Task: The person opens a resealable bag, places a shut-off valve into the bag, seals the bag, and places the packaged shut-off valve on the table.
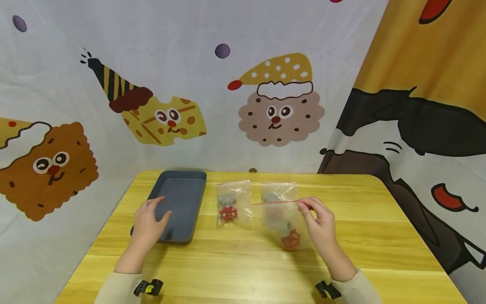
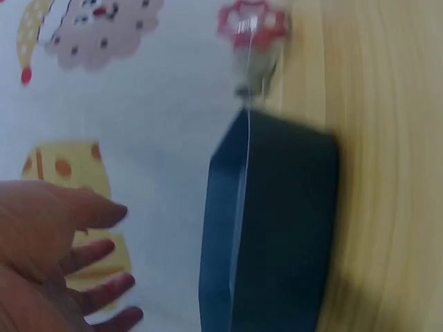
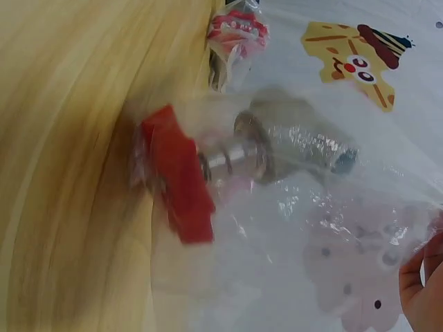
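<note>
My right hand (image 1: 320, 223) pinches the top corner of a clear zip bag (image 1: 275, 217) by its red-striped edge. Inside hangs a grey metal valve (image 3: 294, 138) with a red handwheel (image 1: 291, 240); the right wrist view shows it tilted on its side and the bag raised off the table. The left hand (image 1: 149, 221) hovers over the near left side of a dark grey tray (image 1: 178, 198), fingers spread and holding nothing. In the left wrist view the fingers are apart from the tray's wall (image 2: 291, 214).
A second bagged valve (image 1: 228, 211) with a red handwheel lies right of the tray. Another clear bag (image 1: 279, 188) lies behind the raised one, partly hidden by it. The wooden table (image 1: 220, 270) meets a printed cloth backdrop (image 1: 212, 147) at its far edge.
</note>
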A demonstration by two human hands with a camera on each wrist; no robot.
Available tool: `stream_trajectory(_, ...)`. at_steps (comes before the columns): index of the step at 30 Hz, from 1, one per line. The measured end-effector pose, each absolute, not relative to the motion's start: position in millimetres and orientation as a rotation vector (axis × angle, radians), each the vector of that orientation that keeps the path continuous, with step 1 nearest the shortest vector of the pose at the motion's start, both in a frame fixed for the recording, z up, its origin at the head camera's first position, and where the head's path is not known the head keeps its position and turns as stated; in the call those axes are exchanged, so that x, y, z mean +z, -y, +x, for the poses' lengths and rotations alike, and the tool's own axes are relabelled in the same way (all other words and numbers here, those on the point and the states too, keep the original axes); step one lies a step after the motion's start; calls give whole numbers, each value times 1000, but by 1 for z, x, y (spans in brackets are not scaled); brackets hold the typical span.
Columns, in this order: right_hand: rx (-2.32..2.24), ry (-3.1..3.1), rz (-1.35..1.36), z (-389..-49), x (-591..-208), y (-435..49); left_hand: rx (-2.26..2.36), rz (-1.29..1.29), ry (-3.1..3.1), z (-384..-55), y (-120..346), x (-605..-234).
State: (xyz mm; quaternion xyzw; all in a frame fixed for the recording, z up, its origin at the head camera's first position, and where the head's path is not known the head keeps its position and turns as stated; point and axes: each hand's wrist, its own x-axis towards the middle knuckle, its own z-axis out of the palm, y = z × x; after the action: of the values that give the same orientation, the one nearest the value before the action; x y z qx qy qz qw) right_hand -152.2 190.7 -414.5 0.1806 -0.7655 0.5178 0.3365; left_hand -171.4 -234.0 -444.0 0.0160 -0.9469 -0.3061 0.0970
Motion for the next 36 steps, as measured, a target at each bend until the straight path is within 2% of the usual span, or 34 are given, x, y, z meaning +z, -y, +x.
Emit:
stream_trajectory(7, 1324, 1933, 410, -160, -417, -218, -884, 260, 2973, -167, 278, -451)
stream_trajectory(14, 1332, 1850, 336, -165, -405, -244, -935, 291, 3066, -166, 304, -457)
stream_trajectory(26, 1312, 1892, 162, -183, -404, -280, -1074, 413, 2932, -165, 325, -476)
stream_trajectory(32, 1413, 1948, 63, -182, -397, -276, -1436, 539, 2812, -163, 329, -478)
stream_trajectory(36, 1466, 1977, -10, -179, -391, -269, -1516, 568, 2780, -162, 329, -477)
